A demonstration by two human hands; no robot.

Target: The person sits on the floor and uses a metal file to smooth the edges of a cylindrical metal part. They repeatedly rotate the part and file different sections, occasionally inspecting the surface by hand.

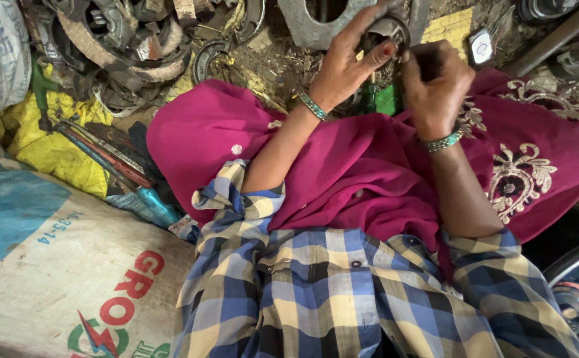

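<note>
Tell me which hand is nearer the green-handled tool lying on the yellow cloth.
Left. The left hand is up at the round metal part, right of the green-handled tool; the right hand is farther right.

Both arms extended forward; left hand (342,66) fingers spread, curled; right hand (435,83) fisted, tight grip.

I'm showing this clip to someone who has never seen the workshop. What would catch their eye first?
First the bright magenta cloth with pale embroidery, draped across the lap in the middle. Above it, the left hand and right hand, each with a beaded bangle, close on a small round metal part at the top centre. At upper left lies a heap of worn curved metal parts, with long-handled tools on a yellow sack below.
</note>
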